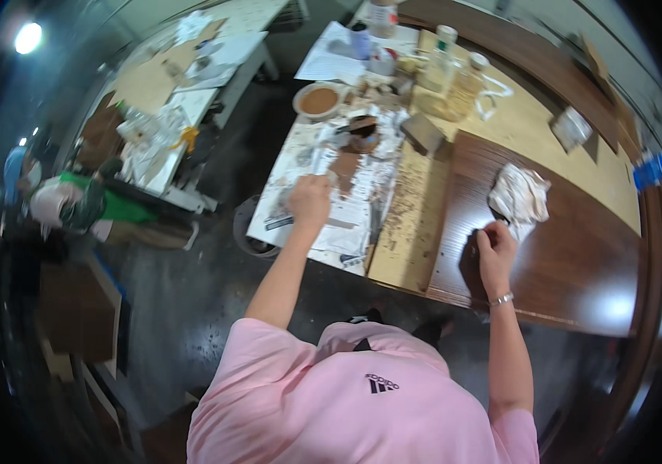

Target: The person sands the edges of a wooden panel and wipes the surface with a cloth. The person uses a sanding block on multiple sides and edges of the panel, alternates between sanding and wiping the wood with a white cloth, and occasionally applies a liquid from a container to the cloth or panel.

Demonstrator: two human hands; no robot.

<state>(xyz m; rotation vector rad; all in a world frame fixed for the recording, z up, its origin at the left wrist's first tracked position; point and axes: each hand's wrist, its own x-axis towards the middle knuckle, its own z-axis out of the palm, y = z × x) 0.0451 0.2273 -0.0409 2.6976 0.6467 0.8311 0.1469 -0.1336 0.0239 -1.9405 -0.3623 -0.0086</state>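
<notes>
My left hand (pixel 312 203) is curled closed over the paper-strewn left side of the table; whatever its fingers hold, if anything, is hidden. Beside it the papers (pixel 350 232) are smeared with brown. My right hand (pixel 497 246) is above a glossy dark-brown wooden panel (pixel 563 263), its fingers pinched together. A small dark bit shows at those fingertips, too small to name. Just beyond it a crumpled whitish cloth (pixel 518 193) rests on the panel. Farther off on the papers is a container with a dark opening (pixel 363 133), and a bowl of brown paste (pixel 319 100) stands near the table's left edge.
Bottles of yellowish liquid (pixel 466 87) and a wooden block (pixel 422 133) stand beyond the panel. A blue object (pixel 652 172) is at the far right. Left, across dark floor, is another cluttered table (pixel 157 166), with a person in green (pixel 114 203) beside it.
</notes>
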